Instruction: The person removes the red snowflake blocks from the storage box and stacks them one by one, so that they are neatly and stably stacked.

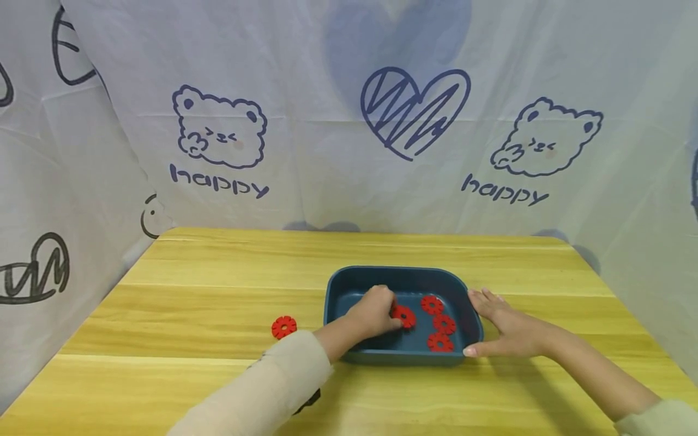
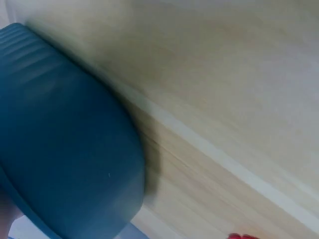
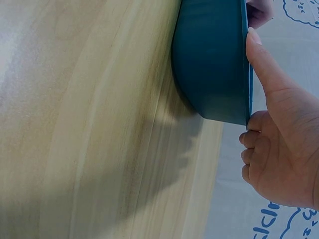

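Observation:
A dark blue rectangular bin (image 1: 403, 359) stands on the table. My left hand (image 1: 375, 312) reaches into it over the near left rim, fingers curled, and pinches a red notched plastic disc (image 1: 405, 316) at its left edge. Three more such red discs (image 1: 440, 343) lie on the bin floor to the right. At the bin's right end my right hand (image 1: 507, 327) rests against the rim, thumb at the near corner and fingers spread toward the back. The right wrist view shows that thumb (image 3: 264, 57) touching the rim. The left wrist view shows mostly the bin's outer wall (image 2: 75, 134).
Another red disc (image 1: 284, 327) lies on the wooden table (image 1: 218, 290), left of the bin beside the left forearm. Only its edge enters the left wrist view. A white cloth (image 1: 316, 151) with drawn bears and a heart hangs behind the table.

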A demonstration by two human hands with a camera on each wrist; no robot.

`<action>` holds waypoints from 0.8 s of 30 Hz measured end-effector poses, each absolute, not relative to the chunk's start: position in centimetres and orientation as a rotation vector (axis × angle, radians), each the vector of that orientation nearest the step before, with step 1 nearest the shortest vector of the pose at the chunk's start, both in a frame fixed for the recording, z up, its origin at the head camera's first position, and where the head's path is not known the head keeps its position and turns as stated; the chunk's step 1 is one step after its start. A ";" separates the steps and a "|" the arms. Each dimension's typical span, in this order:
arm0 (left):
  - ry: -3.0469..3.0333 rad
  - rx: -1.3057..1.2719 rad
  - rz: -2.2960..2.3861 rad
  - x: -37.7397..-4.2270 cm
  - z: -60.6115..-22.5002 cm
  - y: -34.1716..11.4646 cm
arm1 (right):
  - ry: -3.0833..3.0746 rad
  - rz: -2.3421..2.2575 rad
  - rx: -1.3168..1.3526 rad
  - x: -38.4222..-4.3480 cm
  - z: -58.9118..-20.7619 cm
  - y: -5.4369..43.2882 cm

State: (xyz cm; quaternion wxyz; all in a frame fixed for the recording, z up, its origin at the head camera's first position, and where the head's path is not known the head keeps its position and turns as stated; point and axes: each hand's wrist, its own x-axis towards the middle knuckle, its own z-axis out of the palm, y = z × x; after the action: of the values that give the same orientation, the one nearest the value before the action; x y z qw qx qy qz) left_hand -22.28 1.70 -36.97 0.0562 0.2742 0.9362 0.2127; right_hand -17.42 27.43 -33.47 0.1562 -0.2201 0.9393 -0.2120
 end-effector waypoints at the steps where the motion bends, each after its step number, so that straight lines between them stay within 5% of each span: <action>1: 2.842 0.833 0.661 -22.3 -36.9 1.5 | 2.691 -0.604 -0.632 -17.4 -33.5 27.4; 12: 2.905 1.269 0.859 -22.0 -36.5 -0.7 | 2.694 -0.609 -0.648 -17.4 -33.6 27.4; 24: 2.950 1.387 0.962 -21.4 -36.1 -2.3 | 2.690 -0.613 -0.648 -17.5 -33.7 27.5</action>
State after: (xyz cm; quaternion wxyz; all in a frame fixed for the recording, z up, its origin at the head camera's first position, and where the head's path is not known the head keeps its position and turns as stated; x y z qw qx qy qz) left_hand -21.42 -2.27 -36.08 -0.1281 0.4048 0.8608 0.2806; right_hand -17.46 27.47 -33.70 0.1533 -0.2261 0.9379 -0.2139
